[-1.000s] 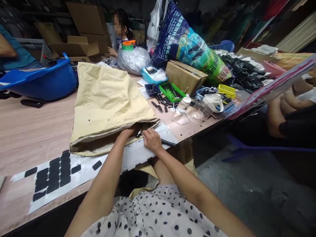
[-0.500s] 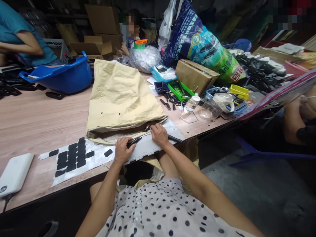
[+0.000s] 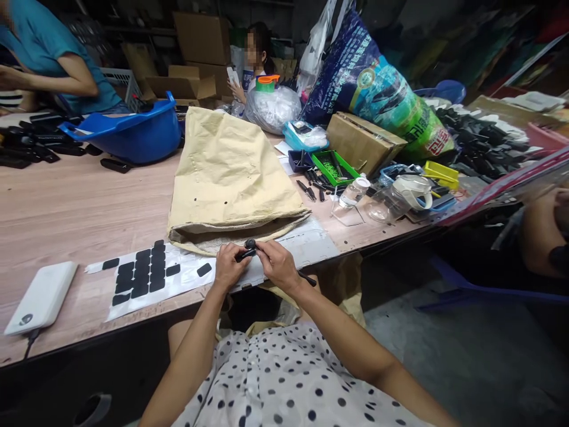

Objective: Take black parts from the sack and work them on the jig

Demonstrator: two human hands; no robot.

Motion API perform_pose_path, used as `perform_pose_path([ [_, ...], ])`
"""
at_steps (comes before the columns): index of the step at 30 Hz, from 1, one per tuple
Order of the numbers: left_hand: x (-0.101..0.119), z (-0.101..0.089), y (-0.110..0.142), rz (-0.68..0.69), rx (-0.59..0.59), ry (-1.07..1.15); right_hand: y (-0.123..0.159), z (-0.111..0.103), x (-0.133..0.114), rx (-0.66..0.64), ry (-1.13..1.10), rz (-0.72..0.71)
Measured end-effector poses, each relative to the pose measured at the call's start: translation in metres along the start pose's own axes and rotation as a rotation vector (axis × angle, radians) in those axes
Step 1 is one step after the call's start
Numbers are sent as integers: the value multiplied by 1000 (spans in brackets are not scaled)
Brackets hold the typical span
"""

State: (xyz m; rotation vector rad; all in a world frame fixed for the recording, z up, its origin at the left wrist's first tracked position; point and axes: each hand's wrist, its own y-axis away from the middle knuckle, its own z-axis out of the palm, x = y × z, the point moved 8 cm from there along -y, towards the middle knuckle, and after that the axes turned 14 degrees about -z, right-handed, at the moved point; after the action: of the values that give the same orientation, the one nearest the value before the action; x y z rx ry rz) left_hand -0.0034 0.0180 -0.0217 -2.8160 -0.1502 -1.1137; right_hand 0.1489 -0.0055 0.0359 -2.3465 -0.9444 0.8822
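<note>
My left hand is closed around a small black part, of which only the end shows between the fingers. Close beside it, my right hand grips a small hammer: its dark, rounded head sits at my left fingertips, and its black handle sticks out under my right wrist. Both hands are over the light grey board at the table's front edge. Behind them lies a yellowish paper sack with its mouth towards me. Black rounded pads lie on a white sheet to the left.
A white power bank with a cable lies at left. Further back stand a blue basin, a green tray, a clear bottle, a cardboard box and a large printed bag. Two people sit across the table.
My right hand has moved left and nearer to me with the hammer, bringing its head to my left hand. The black part in my left hand shows less. The view has shifted slightly.
</note>
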Motion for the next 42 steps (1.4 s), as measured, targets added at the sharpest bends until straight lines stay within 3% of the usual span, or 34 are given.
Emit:
perform_pose_path([
  [6, 3, 0, -1, -59, -24, 9, 1, -2, -6, -20, 54, 18],
  [13, 7, -1, 1, -90, -8, 2, 11, 16, 1, -182, 170, 62],
  [19, 10, -1, 2, -74, -4, -19, 5, 2, 9, -108, 163, 101],
  [24, 9, -2, 2, -77, 0, -29, 9, 5, 13, -153, 178, 106],
  [30, 10, -2, 1, -78, -10, -54, 9, -6, 40, -112, 264, 124],
  [36, 9, -1, 3, -49, -4, -96, 11, -11, 78, -223, 392, 95],
  [42, 7, -2, 0, -12, -9, -100, 16, -4, 84, -235, 416, 96],
])
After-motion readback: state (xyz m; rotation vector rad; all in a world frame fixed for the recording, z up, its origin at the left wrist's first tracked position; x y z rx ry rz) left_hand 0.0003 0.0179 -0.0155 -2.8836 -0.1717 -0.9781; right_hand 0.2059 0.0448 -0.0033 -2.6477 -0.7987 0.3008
